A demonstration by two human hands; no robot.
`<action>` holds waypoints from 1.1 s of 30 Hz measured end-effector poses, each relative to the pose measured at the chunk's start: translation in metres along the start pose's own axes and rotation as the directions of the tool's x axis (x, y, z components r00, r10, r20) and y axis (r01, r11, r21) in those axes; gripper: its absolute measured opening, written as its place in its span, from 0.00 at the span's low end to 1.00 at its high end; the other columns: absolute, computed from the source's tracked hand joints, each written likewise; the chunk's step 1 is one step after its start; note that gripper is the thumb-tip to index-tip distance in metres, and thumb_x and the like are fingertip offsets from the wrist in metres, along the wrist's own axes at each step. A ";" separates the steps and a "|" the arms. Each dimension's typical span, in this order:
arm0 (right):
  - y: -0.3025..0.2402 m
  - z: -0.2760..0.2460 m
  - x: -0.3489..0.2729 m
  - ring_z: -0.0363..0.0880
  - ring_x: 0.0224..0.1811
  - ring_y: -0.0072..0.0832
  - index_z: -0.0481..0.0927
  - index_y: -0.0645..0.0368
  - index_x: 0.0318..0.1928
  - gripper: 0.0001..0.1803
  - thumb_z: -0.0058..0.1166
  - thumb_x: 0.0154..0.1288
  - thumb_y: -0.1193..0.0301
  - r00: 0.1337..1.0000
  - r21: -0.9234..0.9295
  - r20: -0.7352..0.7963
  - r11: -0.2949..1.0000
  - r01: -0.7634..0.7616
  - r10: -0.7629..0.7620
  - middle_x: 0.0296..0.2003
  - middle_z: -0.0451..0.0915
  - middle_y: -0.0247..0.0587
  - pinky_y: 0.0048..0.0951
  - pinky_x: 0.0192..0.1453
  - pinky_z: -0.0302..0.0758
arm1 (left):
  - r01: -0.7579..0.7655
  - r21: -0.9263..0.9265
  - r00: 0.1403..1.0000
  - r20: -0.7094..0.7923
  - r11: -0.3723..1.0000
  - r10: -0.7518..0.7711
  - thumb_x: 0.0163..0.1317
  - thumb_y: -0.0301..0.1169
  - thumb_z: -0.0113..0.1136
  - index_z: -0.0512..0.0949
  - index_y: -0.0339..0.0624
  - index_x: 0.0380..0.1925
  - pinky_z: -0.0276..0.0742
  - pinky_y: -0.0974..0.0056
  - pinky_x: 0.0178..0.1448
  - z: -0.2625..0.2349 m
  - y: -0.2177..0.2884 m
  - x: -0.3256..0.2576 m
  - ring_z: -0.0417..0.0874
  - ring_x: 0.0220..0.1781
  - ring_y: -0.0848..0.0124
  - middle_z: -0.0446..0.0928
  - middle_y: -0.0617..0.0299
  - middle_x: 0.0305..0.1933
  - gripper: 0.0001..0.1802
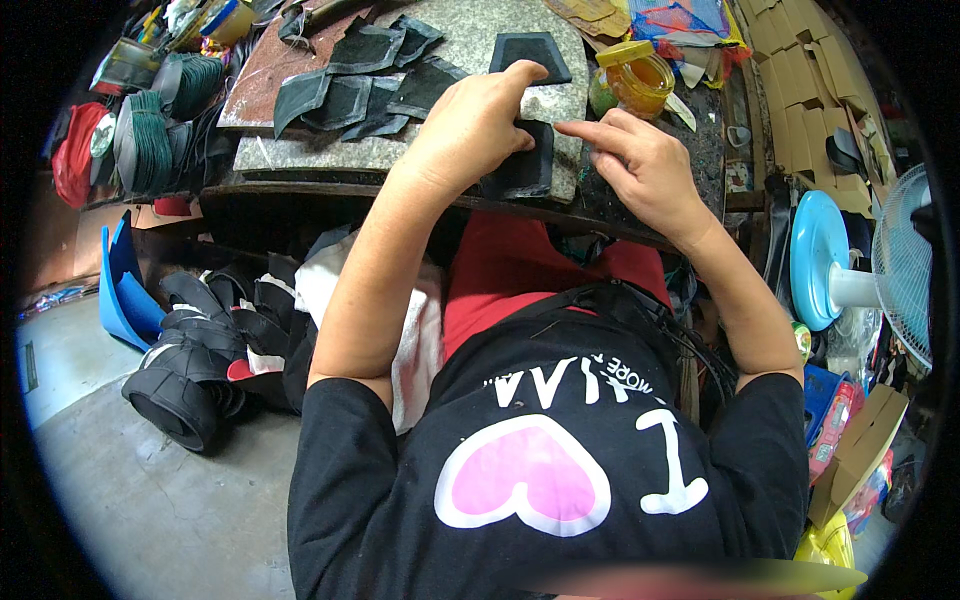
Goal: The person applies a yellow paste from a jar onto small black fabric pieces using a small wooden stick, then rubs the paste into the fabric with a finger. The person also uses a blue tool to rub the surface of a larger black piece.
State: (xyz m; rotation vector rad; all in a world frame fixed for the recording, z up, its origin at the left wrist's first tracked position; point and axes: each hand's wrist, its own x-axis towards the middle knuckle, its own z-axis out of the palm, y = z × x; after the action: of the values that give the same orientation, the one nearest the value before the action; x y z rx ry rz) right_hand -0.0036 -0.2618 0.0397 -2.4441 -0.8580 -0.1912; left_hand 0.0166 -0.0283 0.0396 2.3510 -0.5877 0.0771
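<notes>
Two black trapezoid pieces with grey edges lie on the stone slab. My left hand (470,125) is over them, its fingers apart. One fingertip is at the near edge of the far black piece (530,58), and the other digit is bent beside the near black piece (528,168). To the right, my right hand (645,165) hovers with the index finger stretched toward the near piece and the other fingers loosely curled. I see nothing held in either hand. Several similar black pieces (370,85) are heaped on the slab to the left.
An amber jar with a yellow lid (640,80) stands right of the stone slab (300,153). Spools of dark green cord (145,140) are at far left. Black shoes (190,370) are piled on the floor; a blue fan (818,260) and cardboard boxes (805,90) are at right.
</notes>
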 end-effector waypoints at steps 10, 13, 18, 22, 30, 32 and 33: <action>0.000 0.013 0.003 0.86 0.37 0.38 0.83 0.32 0.59 0.23 0.55 0.65 0.68 0.994 -0.196 0.107 0.981 -0.014 0.036 0.37 0.83 0.35 0.40 0.41 0.84 | 0.048 -0.058 0.999 0.005 0.997 -0.048 0.47 0.25 0.73 0.78 0.39 0.53 0.81 0.52 0.50 -0.002 -0.002 -0.002 0.87 0.44 0.49 0.84 0.48 0.36 0.29; 0.005 0.013 0.000 0.86 0.38 0.40 0.84 0.32 0.59 0.22 0.54 0.66 0.67 0.989 -0.091 0.118 0.993 -0.074 0.085 0.38 0.85 0.36 0.40 0.44 0.84 | 0.046 -0.048 0.999 0.003 0.998 -0.046 0.47 0.26 0.73 0.79 0.39 0.53 0.81 0.52 0.50 -0.001 -0.003 -0.002 0.87 0.44 0.49 0.84 0.48 0.35 0.29; 0.007 0.021 0.006 0.87 0.41 0.40 0.84 0.33 0.59 0.21 0.52 0.69 0.66 0.991 0.213 0.012 0.968 -0.136 0.137 0.42 0.87 0.39 0.38 0.48 0.83 | 0.016 -0.039 1.000 -0.005 0.999 -0.016 0.49 0.24 0.73 0.78 0.39 0.54 0.80 0.57 0.45 0.000 -0.005 -0.002 0.85 0.37 0.57 0.82 0.52 0.33 0.29; 0.007 0.017 0.007 0.86 0.54 0.33 0.84 0.43 0.60 0.21 0.52 0.69 0.73 0.946 0.125 0.245 0.961 -0.248 0.212 0.52 0.86 0.42 0.30 0.58 0.79 | 0.008 -0.067 1.000 -0.027 0.998 -0.010 0.51 0.23 0.72 0.79 0.39 0.54 0.80 0.61 0.43 0.002 -0.007 -0.005 0.84 0.34 0.61 0.81 0.53 0.31 0.27; 0.009 0.022 0.004 0.87 0.53 0.34 0.84 0.43 0.60 0.22 0.52 0.68 0.74 0.965 0.251 0.202 0.943 -0.217 0.168 0.52 0.86 0.43 0.31 0.57 0.80 | 0.026 -0.070 0.998 -0.051 0.997 -0.030 0.55 0.22 0.68 0.80 0.38 0.49 0.79 0.61 0.41 0.006 -0.010 -0.004 0.84 0.32 0.63 0.82 0.53 0.29 0.20; 0.009 0.022 0.003 0.88 0.46 0.38 0.84 0.37 0.59 0.21 0.53 0.68 0.69 0.979 0.209 0.162 0.966 -0.155 0.122 0.47 0.87 0.41 0.36 0.52 0.82 | 0.031 -0.061 0.998 -0.053 0.998 -0.034 0.55 0.22 0.68 0.80 0.38 0.48 0.79 0.61 0.40 0.006 -0.010 -0.003 0.85 0.32 0.62 0.82 0.53 0.29 0.18; 0.008 0.022 0.002 0.88 0.43 0.40 0.85 0.34 0.58 0.21 0.53 0.67 0.66 0.984 0.184 0.146 0.974 -0.130 0.103 0.44 0.88 0.40 0.38 0.50 0.84 | 0.024 -0.055 0.998 -0.057 0.998 -0.027 0.55 0.22 0.68 0.80 0.38 0.47 0.79 0.61 0.40 0.006 -0.009 -0.002 0.85 0.32 0.61 0.82 0.52 0.28 0.18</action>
State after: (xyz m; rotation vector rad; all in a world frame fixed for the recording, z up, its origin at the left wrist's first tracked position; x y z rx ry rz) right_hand 0.0019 -0.2545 0.0184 -2.3355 -0.7491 0.0993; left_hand 0.0178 -0.0254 0.0284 2.2951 -0.5252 0.1161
